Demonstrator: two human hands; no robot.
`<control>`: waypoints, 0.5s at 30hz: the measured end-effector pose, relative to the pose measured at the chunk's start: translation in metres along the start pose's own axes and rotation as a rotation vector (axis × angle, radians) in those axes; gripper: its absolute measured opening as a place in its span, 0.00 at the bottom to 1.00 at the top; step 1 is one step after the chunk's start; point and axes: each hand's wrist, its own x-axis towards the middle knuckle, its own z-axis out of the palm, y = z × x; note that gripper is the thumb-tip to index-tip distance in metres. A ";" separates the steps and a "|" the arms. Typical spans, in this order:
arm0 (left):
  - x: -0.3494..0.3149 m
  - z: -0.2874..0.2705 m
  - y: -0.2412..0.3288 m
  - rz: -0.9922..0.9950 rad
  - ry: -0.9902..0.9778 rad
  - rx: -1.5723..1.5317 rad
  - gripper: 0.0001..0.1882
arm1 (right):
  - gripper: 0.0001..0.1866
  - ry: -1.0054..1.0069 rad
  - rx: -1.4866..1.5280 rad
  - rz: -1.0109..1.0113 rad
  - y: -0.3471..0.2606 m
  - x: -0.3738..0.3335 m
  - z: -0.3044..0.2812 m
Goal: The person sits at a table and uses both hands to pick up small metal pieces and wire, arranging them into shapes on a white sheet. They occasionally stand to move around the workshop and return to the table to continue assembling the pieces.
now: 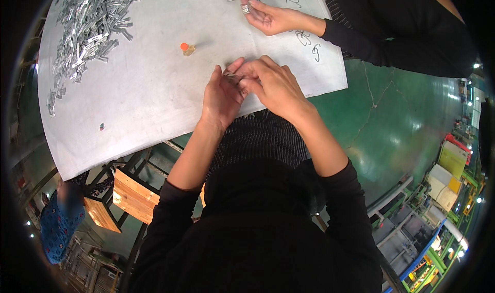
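Note:
Close to the near edge of the white-covered table (149, 92), my two hands meet. My left hand (223, 98) is turned palm up, with its fingers curled around a small grey metal piece (232, 76). From the right, my right hand (276, 86) reaches over with thumb and fingers pinched together at that same piece. My fingers cover most of it, so its exact shape is hidden. Beyond my hands stands a small yellowish bottle (191, 50) with an orange cap.
A large heap of flat grey metal pieces (93, 35) spreads over the far left. Black wire hooks (316, 52) lie at the right edge. Across the table, another person's hand (268, 19) holds several metal pieces. A small dark object (102, 127) lies near left; wooden stools (133, 192) stand below.

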 end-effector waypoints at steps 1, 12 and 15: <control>0.002 -0.004 -0.001 0.030 0.039 -0.031 0.21 | 0.09 -0.003 0.067 0.007 -0.004 0.000 -0.001; -0.006 -0.015 0.013 0.047 0.146 -0.171 0.18 | 0.02 0.306 -0.383 0.037 0.067 -0.001 0.019; -0.013 -0.023 0.017 0.033 0.099 -0.191 0.17 | 0.07 0.387 -0.458 0.168 0.074 0.016 -0.010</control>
